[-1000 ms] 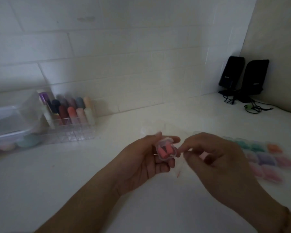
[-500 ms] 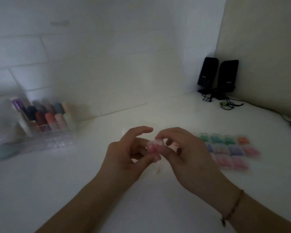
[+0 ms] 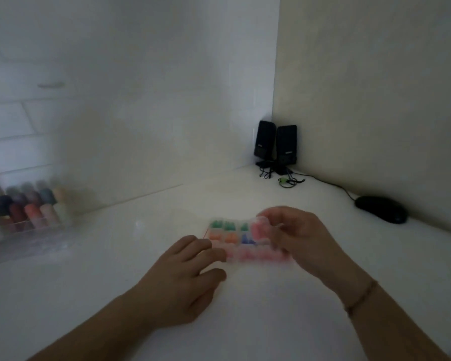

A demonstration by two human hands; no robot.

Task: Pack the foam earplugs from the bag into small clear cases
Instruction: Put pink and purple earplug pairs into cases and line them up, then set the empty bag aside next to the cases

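Speakers (image 3: 275, 143) at back corner — mouse (image 3: 380, 209) rt, bottle rack (image 3: 29, 212) left

Dim, flat light over the whole scene, greyish and underexposed, with no hard glare anywhere. The white desk (image 3: 110, 277) glows palest at its middle, near the far wall, and dulls toward the near edge. Motion blur smears both hands: the right hand (image 3: 301, 237) and the small clear case with pink earplugs (image 3: 259, 227) at its fingers are soft, and the rows of coloured filled cases (image 3: 228, 233) blend together. At far left the rack of coloured tubes (image 3: 29, 207) is streaked. The two black speakers (image 3: 275, 142) in the far corner look sharpest. Wall lines bow near the left edge.
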